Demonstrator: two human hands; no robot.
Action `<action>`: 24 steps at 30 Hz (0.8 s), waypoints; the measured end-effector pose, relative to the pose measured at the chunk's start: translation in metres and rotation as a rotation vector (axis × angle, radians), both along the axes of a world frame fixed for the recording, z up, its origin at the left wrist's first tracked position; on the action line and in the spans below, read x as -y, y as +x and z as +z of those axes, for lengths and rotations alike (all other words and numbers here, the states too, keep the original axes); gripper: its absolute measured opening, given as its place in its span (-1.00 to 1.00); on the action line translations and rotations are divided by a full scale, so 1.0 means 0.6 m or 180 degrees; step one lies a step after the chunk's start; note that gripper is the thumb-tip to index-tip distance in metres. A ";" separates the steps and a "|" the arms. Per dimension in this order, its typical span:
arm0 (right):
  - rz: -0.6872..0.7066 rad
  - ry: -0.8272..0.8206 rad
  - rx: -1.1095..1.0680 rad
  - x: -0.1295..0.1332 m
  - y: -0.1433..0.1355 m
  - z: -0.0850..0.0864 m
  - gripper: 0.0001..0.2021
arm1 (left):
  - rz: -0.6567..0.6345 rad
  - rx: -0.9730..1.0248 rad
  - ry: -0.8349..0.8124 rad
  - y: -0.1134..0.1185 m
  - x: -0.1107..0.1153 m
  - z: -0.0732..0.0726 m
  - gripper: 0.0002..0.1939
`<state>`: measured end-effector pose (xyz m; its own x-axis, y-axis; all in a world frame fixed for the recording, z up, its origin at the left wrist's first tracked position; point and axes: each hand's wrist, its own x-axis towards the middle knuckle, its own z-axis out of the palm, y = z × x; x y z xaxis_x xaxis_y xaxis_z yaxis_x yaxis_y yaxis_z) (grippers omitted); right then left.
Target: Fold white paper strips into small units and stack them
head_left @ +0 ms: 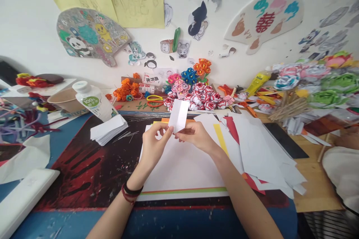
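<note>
A small white piece of paper (179, 114) with a lengthwise crease is held upright between both hands. My left hand (157, 140) pinches its lower left corner between thumb and fingers. At the lower right edge, the fingers of my right hand (195, 136) are closed on the same piece, partly hidden behind it. Below the hands lies a stack of large white sheets (182, 171) with colored edges showing. A pile of small white paper pieces (109, 129) rests on the dark mat to the left.
Behind are a white bottle (95, 101), a paper bowl (66, 101) and bunches of paper flowers (204, 97). Loose white sheets (263, 145) overlap at the right, beside a black flat object (286, 140). A long white object (28, 198) lies at the lower left.
</note>
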<state>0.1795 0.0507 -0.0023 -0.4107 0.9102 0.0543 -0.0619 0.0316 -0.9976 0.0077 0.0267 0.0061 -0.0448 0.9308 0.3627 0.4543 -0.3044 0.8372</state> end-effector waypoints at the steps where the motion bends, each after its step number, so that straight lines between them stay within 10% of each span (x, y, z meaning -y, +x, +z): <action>1: 0.0006 0.0009 -0.0013 0.000 0.000 0.000 -0.73 | 0.0004 -0.0010 0.0009 0.000 0.000 0.000 -0.81; 24: 0.0042 -0.0023 -0.0116 0.000 0.004 -0.003 -0.73 | -0.0005 -0.0020 -0.0022 0.003 0.003 0.001 -0.83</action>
